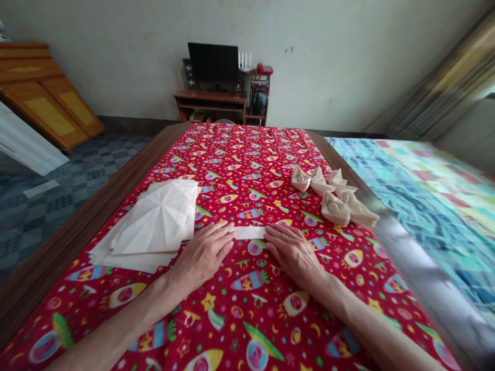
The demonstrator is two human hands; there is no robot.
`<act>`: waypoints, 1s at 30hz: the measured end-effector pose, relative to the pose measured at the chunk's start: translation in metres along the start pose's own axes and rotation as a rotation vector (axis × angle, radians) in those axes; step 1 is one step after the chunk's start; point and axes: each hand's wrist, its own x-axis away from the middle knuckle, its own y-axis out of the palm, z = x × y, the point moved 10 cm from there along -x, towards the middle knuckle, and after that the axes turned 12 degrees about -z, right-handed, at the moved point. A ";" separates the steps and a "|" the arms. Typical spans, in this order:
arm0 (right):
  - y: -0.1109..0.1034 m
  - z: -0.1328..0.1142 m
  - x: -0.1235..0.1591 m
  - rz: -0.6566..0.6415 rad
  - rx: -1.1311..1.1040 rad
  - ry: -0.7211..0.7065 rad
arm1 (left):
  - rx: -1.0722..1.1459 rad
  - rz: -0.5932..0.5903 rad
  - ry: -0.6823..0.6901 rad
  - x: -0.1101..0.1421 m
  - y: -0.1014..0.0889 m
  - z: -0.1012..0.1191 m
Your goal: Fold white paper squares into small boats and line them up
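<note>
A narrow folded strip of white paper (249, 233) lies flat on the red patterned cloth (247, 314). My left hand (211, 247) rests on its left end, fingers stretched out and pointing right. On the right end lies my right hand (291, 247), its fingers also extended flat. Both ends of the strip are hidden under the fingers. Left of my left hand sits a stack of creased white paper sheets (154, 221). Beyond my right hand stand several folded paper shapes (335, 207) with pointed tips, grouped close together.
The cloth covers a dark wooden table (127, 167). Against the far wall, a small desk (211, 96) carries a monitor (214, 63), speakers and a red telephone (264, 69). A bed with a blue patterned cover (402, 206) adjoins the right side. A wooden cabinet (48, 95) stands left.
</note>
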 end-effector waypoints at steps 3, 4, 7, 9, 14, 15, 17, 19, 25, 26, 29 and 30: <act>-0.003 0.006 -0.014 0.007 0.018 0.052 | 0.038 0.073 0.017 -0.016 -0.005 -0.002; -0.002 0.008 -0.018 -0.001 0.042 0.075 | 0.042 0.076 0.019 -0.022 -0.006 -0.002; 0.001 0.012 -0.025 -0.021 0.008 0.104 | 0.088 0.072 0.026 -0.037 -0.006 -0.007; 0.001 0.016 -0.024 -0.002 -0.103 0.102 | 0.143 0.113 0.017 -0.044 -0.009 -0.014; -0.010 0.029 -0.015 0.110 -0.264 0.178 | 0.391 0.281 -0.104 -0.049 -0.016 -0.034; -0.011 0.029 -0.015 0.125 -0.264 0.190 | 0.495 0.279 -0.140 -0.050 -0.012 -0.037; -0.011 0.027 -0.014 0.141 -0.235 0.203 | 0.734 0.204 -0.201 -0.053 0.004 -0.037; -0.008 0.020 -0.016 0.140 -0.174 0.191 | 0.949 0.057 -0.228 -0.056 0.021 -0.026; 0.001 -0.011 -0.019 0.069 -0.031 0.097 | 0.982 0.011 -0.314 -0.052 0.017 -0.018; 0.000 -0.013 -0.019 0.049 -0.064 0.095 | 0.969 0.013 -0.315 -0.051 0.016 -0.019; -0.003 -0.008 -0.019 0.024 -0.243 0.129 | 0.953 0.018 -0.297 -0.050 0.014 -0.021; -0.004 -0.004 -0.020 0.025 -0.313 0.151 | 0.955 0.010 -0.282 -0.050 0.015 -0.019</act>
